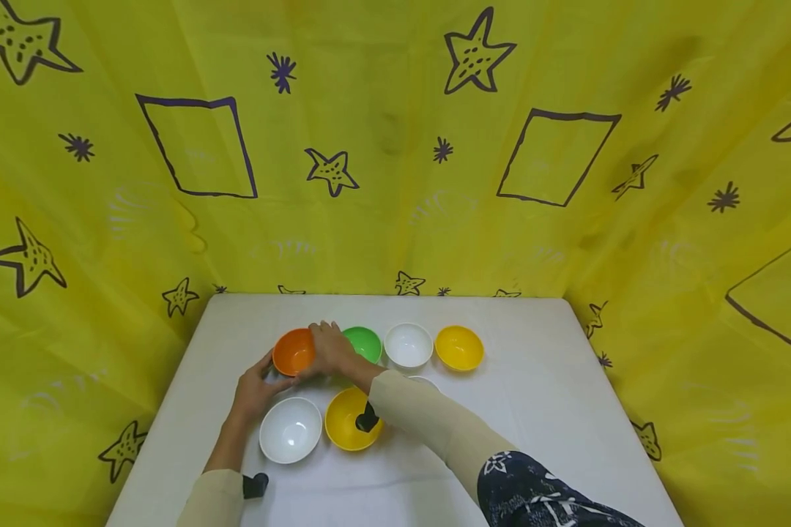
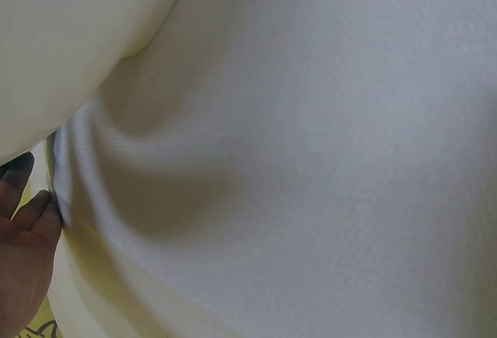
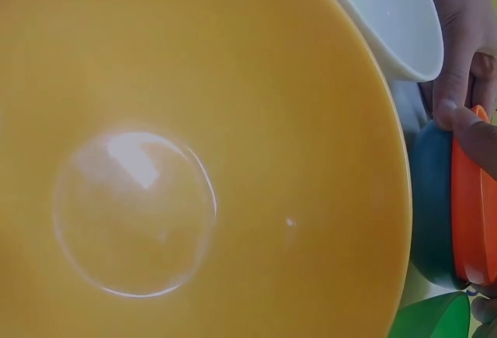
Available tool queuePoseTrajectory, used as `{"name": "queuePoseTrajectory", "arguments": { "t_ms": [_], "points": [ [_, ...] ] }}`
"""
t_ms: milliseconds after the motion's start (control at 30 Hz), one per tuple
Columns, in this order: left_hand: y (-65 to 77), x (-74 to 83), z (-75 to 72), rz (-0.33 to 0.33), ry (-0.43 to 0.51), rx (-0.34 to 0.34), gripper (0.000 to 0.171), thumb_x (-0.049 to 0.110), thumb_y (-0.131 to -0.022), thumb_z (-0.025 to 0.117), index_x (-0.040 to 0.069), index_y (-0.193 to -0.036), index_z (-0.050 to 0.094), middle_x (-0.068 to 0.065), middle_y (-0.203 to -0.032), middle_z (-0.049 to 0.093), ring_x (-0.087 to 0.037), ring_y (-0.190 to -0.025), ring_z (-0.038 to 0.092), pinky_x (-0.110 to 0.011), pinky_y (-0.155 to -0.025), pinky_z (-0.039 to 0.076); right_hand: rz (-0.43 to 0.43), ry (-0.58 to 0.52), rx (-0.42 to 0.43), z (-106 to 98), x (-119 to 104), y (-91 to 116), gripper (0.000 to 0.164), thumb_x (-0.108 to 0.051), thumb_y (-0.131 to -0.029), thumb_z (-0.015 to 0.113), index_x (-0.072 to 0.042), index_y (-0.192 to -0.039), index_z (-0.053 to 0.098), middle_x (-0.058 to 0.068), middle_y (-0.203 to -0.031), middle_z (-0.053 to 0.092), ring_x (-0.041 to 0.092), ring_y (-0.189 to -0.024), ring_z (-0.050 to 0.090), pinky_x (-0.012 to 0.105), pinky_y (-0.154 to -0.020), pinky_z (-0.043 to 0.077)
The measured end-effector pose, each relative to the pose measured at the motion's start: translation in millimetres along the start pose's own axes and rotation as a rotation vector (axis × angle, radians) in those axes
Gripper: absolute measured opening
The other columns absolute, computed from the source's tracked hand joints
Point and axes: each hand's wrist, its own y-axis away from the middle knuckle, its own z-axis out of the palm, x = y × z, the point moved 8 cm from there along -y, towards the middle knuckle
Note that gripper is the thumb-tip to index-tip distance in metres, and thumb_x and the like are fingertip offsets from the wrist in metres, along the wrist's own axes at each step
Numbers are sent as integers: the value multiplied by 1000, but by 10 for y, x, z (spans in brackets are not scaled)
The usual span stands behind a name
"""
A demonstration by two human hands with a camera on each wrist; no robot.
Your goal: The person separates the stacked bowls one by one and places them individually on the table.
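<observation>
In the head view an orange bowl (image 1: 293, 353) is at the back left of the table, between my two hands. The right wrist view shows it seated in a dark blue-green bowl (image 3: 433, 210), its upper part standing above that rim. My left hand (image 1: 253, 391) holds the left and front side, thumb tip against the blue-green bowl. My right hand (image 1: 332, 351) grips the orange bowl, with its thumb at the front and fingers over the far right side. A green bowl (image 1: 368, 342) stands just right, partly covered by that hand.
Right of the green bowl stand a white bowl (image 1: 409, 345) and a yellow bowl (image 1: 459, 348). Nearer are a larger white bowl (image 1: 290, 432) and a larger yellow bowl (image 1: 346, 422), below my forearms. Another bowl's rim (image 1: 426, 380) shows behind the right sleeve. Yellow cloth (image 1: 382, 219) surrounds the table.
</observation>
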Motion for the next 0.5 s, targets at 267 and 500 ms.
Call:
{"name": "queuePoseTrajectory", "arguments": {
  "t_ms": [267,500],
  "points": [
    [-5,27,-5,9,11,10,96,32,-89,87,1,-162,34,-29,-160,40,-50,-150,31,-64,-123,22,9,-42,12,-59,2,30,120,-64,-72,91,-7,-161,35,13,-161,45,31,-148,42,43,-117,44],
    [9,-8,1,-8,7,3,97,39,-90,85,0,-162,34,-29,-161,38,-50,-150,32,-64,-123,24,-5,-97,49,-118,-28,64,123,-66,-69,92,-7,-160,34,14,-160,45,31,-146,44,43,-116,45]
  ]
}}
